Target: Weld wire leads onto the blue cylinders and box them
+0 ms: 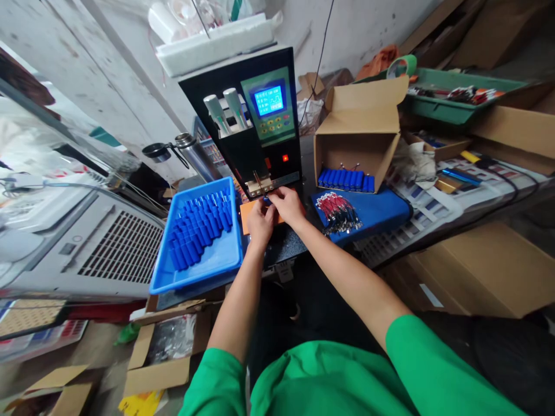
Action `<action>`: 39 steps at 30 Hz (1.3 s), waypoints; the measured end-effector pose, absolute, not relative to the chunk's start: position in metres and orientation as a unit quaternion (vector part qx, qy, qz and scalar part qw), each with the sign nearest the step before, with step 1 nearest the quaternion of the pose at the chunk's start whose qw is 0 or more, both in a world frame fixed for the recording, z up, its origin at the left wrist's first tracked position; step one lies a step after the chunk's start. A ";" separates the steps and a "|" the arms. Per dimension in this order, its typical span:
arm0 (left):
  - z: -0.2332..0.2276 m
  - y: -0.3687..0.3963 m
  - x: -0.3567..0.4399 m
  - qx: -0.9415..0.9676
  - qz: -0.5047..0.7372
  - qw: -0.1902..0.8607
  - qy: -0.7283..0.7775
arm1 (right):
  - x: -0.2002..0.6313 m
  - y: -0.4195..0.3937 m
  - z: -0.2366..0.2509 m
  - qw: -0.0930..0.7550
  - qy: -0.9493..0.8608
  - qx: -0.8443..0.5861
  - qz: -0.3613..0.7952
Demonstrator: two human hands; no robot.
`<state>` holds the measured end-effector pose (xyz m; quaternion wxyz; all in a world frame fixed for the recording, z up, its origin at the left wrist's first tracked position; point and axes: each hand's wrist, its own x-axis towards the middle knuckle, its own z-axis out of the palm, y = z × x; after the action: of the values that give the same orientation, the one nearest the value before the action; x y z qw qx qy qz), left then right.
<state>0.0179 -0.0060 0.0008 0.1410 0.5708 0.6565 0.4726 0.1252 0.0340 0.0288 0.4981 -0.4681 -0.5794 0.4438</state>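
Both hands closed, left hand (260, 221), right hand (287, 206), pinching blue cell (267, 200)

Even, soft daylight, weak shadows; strong wide-angle bending at the edges, centre sharp, left window side overexposed.

A crowded dark workbench (286, 245) with a welding machine and boxes on it.

In the middle, at the far side, a black machine (255, 115) with a lit blue screen stands on the bench. An orange pad (248, 215) lies just in front of it. To the left rests a blue tray (217, 263), filled with blue cylinder cells (199, 225). To the right lies a blue sheet (381, 211); on it sits a bundle of red wires (338, 211) and, farther back, an open cardboard box (359, 138) on its side, with a row of blue cells (346, 179) inside. Far right, a green tray (451, 110) holds small parts.
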 end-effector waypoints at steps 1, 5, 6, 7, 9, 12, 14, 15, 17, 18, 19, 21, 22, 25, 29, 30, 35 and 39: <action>0.001 -0.006 0.018 0.572 0.473 0.142 0.655 | 0.125 0.034 0.028 0.496 -0.579 -0.471 0.444; -0.001 -0.004 0.016 0.577 0.472 0.153 0.648 | 0.128 0.031 0.028 0.476 -0.585 -0.492 0.435; -0.001 -0.004 0.016 0.578 0.472 0.155 0.647 | 0.129 0.029 0.028 0.472 -0.589 -0.498 0.427; -0.002 -0.003 0.015 0.580 0.471 0.156 0.646 | 0.131 0.027 0.029 0.471 -0.594 -0.502 0.416; -0.002 -0.003 0.015 0.581 0.466 0.150 0.650 | 0.134 0.022 0.030 0.471 -0.609 -0.501 0.396; -0.001 -0.005 0.017 0.589 0.447 0.108 0.664 | 0.141 0.013 0.032 0.468 -0.626 -0.495 0.379; 0.000 -0.007 0.019 0.606 0.421 0.063 0.672 | 0.144 0.008 0.034 0.456 -0.638 -0.504 0.362; 0.001 -0.008 0.020 0.618 0.405 0.043 0.672 | 0.146 0.006 0.035 0.449 -0.643 -0.512 0.351; 0.004 -0.010 0.020 0.644 0.380 0.021 0.664 | 0.148 0.005 0.036 0.438 -0.650 -0.525 0.331; 0.005 -0.010 0.020 0.652 0.377 0.017 0.658 | 0.149 0.005 0.036 0.439 -0.648 -0.526 0.332; 0.005 -0.010 0.019 0.658 0.382 0.016 0.649 | 0.151 0.006 0.034 0.445 -0.643 -0.524 0.337; 0.006 -0.008 0.017 0.652 0.407 0.017 0.639 | 0.156 0.011 0.029 0.459 -0.631 -0.516 0.352; 0.006 -0.006 0.016 0.647 0.419 0.020 0.637 | 0.161 0.013 0.026 0.470 -0.620 -0.515 0.360; 0.007 -0.003 0.014 0.650 0.435 0.035 0.622 | 0.188 0.021 0.016 0.512 -0.586 -0.517 0.356; 0.012 -0.004 0.016 0.655 0.429 0.028 0.622 | 0.252 0.034 0.010 0.547 -0.565 -0.573 0.232; 0.013 -0.005 0.016 0.655 0.427 0.029 0.623 | 0.270 0.038 0.009 0.535 -0.570 -0.596 0.185; 0.016 -0.006 0.018 0.651 0.420 0.024 0.632 | 0.336 0.058 0.000 0.407 -0.575 -0.708 0.045; 0.016 -0.007 0.018 0.655 0.413 0.019 0.633 | 0.340 0.068 -0.011 0.296 -0.583 -0.755 0.041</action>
<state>0.0176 -0.0068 0.0164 0.0193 0.6547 0.6326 0.4133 0.3405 0.0676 -0.0110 0.2963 -0.7555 -0.5829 0.0414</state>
